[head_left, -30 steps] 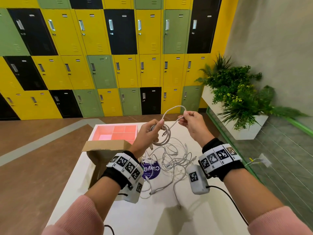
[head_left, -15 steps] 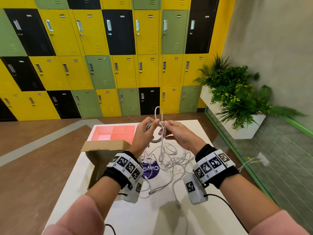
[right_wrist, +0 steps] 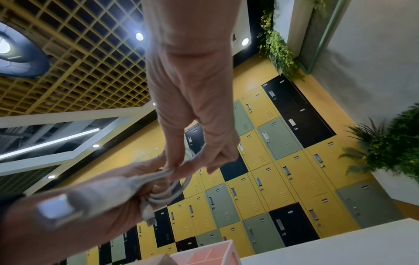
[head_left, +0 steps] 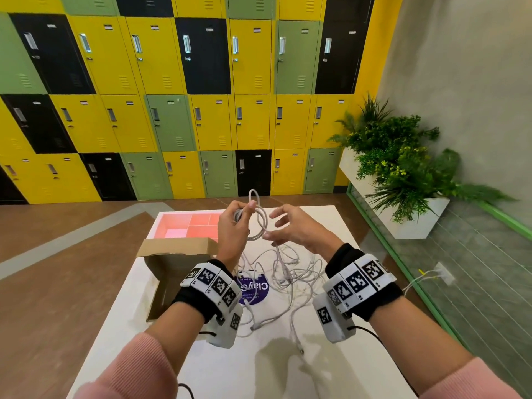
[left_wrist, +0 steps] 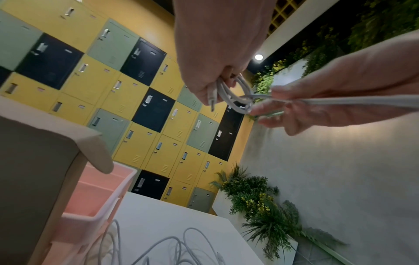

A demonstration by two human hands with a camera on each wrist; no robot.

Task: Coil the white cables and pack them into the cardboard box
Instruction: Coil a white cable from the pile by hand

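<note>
My left hand (head_left: 243,216) holds a small coil of white cable (head_left: 256,226) above the table, with a loop sticking up past the thumb. In the left wrist view the left hand (left_wrist: 217,86) grips the coil (left_wrist: 235,98), and a plug end hangs below the fingers. My right hand (head_left: 273,230) pinches the same cable at the coil's lower right, its other fingers spread. The right wrist view shows the right hand (right_wrist: 181,166) pinching the strand. The cable's tail drops to the loose cable pile (head_left: 290,272). The open cardboard box (head_left: 169,269) stands left of my left wrist.
A pink divided tray (head_left: 184,223) sits behind the box on the white table (head_left: 259,370). A purple round sticker (head_left: 253,287) lies under the cables. A white planter with greenery (head_left: 403,174) stands to the right, and lockers fill the far wall.
The right hand swung from the stretched strand in to the left hand, laying another loop on the coil. It now sits lower right of the coil with its fingers spread.
</note>
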